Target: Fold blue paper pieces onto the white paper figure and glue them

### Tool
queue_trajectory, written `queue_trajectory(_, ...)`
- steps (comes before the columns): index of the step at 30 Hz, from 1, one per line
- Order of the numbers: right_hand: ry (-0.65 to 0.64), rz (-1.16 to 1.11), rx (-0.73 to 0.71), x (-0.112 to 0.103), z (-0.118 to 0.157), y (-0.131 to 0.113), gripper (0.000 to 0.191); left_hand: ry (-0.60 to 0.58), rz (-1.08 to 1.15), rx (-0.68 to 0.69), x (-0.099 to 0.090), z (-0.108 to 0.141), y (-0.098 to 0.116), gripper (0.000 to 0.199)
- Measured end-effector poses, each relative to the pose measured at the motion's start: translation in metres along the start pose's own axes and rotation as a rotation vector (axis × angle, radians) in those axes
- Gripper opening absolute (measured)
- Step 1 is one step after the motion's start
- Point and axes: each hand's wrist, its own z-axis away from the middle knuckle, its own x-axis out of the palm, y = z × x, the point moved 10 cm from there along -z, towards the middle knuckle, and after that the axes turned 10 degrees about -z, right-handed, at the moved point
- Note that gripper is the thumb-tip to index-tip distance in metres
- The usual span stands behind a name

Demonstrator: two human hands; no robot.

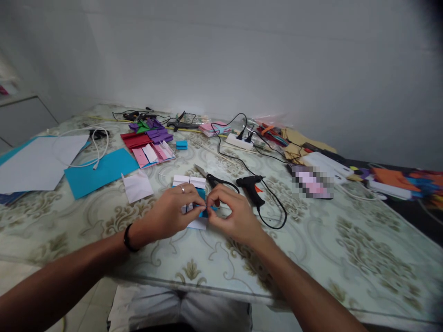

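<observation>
A folded white-and-blue paper piece point(198, 224) lies on the table under my fingers. My left hand point(171, 207), with a ring and a dark wristband, pinches at its right side. Thumb and fingers of my right hand point(233, 213) are pinched together too, meeting the left fingertips over the blue part. Both hands seem to grip the same paper, though my fingers hide much of it. Just beyond are scissors point(216, 179) with black handles. To the right of my right hand lies a black glue gun point(252, 190) with a looping cord.
At left lie white sheets point(41, 161), blue paper point(100, 170), a small folded white paper point(137, 185) and a white cable point(104, 152). Folded coloured papers point(152, 138) are farther back. A power strip point(239, 141), a blurred phone point(310, 181) and more coloured pieces point(394, 179) lie rightward.
</observation>
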Motion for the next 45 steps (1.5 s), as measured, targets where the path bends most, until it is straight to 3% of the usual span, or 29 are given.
queue_trajectory(5,-0.023,-0.035,-0.007,-0.002,-0.002,-0.003,0.018,0.021,0.072,0.002,-0.008,-0.002,0.004,0.010)
queue_trajectory(12,-0.015,-0.016,0.049,-0.020,-0.004,0.006,0.017,0.001,0.111,-0.086,-0.014,-0.005,-0.010,0.008)
queue_trajectory(17,0.080,-0.027,0.044,-0.040,-0.003,0.008,0.018,0.023,0.067,-0.117,-0.020,-0.006,-0.016,0.008)
queue_trajectory(23,-0.025,-0.015,0.024,-0.015,-0.002,0.001,0.010,-0.020,0.109,-0.128,-0.010,-0.004,-0.013,0.006)
queue_trajectory(30,-0.044,0.026,0.005,0.002,0.000,-0.002,0.016,-0.016,0.039,-0.003,-0.005,-0.005,0.001,0.011)
queue_trajectory(36,-0.022,-0.006,0.020,0.004,-0.001,-0.005,0.018,-0.084,0.059,-0.116,0.000,-0.004,-0.006,0.011)
queue_trajectory(40,0.009,-0.032,0.038,-0.006,-0.001,-0.002,0.016,-0.076,0.077,-0.166,-0.008,-0.006,-0.015,0.012)
queue_trajectory(45,0.141,-0.048,0.119,-0.034,0.000,0.014,0.012,0.001,0.078,-0.239,-0.024,-0.009,-0.033,0.009)
